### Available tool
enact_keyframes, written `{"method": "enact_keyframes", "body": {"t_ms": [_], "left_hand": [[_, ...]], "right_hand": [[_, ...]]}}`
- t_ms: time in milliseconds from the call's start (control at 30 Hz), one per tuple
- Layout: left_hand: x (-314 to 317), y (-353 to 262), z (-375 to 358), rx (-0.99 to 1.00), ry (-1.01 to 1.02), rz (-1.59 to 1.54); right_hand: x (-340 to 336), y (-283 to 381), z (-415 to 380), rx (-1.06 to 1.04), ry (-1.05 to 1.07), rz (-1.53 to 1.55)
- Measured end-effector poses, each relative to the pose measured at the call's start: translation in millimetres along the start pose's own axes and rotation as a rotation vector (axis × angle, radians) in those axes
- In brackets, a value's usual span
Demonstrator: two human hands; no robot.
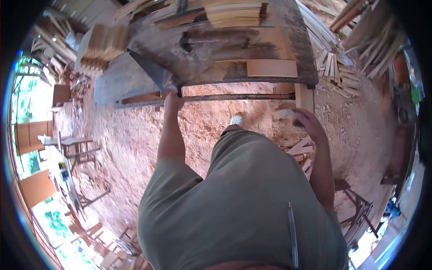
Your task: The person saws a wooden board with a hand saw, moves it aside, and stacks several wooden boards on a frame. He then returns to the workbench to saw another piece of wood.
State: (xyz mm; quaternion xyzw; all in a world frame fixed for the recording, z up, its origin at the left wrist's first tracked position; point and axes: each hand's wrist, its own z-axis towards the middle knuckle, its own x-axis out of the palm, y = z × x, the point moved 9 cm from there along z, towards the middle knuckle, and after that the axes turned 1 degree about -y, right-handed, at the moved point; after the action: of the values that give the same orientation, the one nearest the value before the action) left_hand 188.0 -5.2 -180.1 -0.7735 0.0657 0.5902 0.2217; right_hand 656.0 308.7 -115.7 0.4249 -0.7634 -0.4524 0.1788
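My left hand [173, 101] is closed around the handle of a handsaw [150, 67] at the front edge of the workbench [198, 72]. Its dark blade points away and to the left, over the bench top. Off the bench's right front corner, my right hand [308, 122] is blurred, with its fingers near the lower end of a pale wooden piece [303, 96]. A small light blurred shape [283, 113] shows just left of those fingers. On the bench top lies a flat rectangular board [272, 68].
Stacked wooden strips [234, 13] lie at the bench's back, and cut blocks [105, 42] are piled at its left. Offcuts [337, 72] litter the ground on the right, others [301, 150] lie below my right hand. Wooden stools [78, 146] stand at left.
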Motion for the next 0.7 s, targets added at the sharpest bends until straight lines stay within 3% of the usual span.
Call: {"method": "enact_keyframes", "body": {"t_ms": [67,133,167,233,267,300,333,367,400,433,500,533,600,700], "left_hand": [[16,1,-1,-0.012,0.104,-0.155],[19,-12,-35,-0.052,-0.037,-0.459],[2,-33,-60,0.066,-0.257,-0.385],[-16,-82,-110,0.190,-0.440,-0.486],[-29,-112,-135,0.199,-0.445,-0.513],[7,-123,-134,0.288,-0.338,-0.708],[-8,-155,-151,0.447,-0.338,-0.773],[-39,-189,-164,0.399,-0.097,-1.152],[-6,-201,-161,0.585,-0.098,-1.151],[-50,-224,-180,0.777,-0.422,-0.912],[-71,-252,-187,0.895,-0.458,-0.731],[-74,-263,-194,1.011,-0.448,-0.631],[-77,-272,-200,1.049,-0.267,-0.651],[-31,-269,-172,1.025,-0.027,-0.574]], "right_hand": [[61,50,35,-0.211,0.205,-0.323],[125,89,38,-0.285,0.294,-0.289],[153,104,35,-0.307,0.380,-0.365],[187,134,28,-0.489,0.306,-0.360],[194,132,31,-0.500,0.320,-0.372],[198,132,35,-0.536,0.275,-0.290],[208,141,37,-0.586,0.259,-0.212],[217,163,25,-0.550,0.363,-0.035],[215,172,16,-0.491,0.380,-0.035],[198,172,24,-0.471,0.277,-0.048],[163,191,-2,-0.830,0.095,-0.034],[135,166,6,-0.664,0.015,0.226],[92,128,-11,-0.574,-0.261,0.631],[49,133,-12,-0.796,-0.087,0.460]]}}
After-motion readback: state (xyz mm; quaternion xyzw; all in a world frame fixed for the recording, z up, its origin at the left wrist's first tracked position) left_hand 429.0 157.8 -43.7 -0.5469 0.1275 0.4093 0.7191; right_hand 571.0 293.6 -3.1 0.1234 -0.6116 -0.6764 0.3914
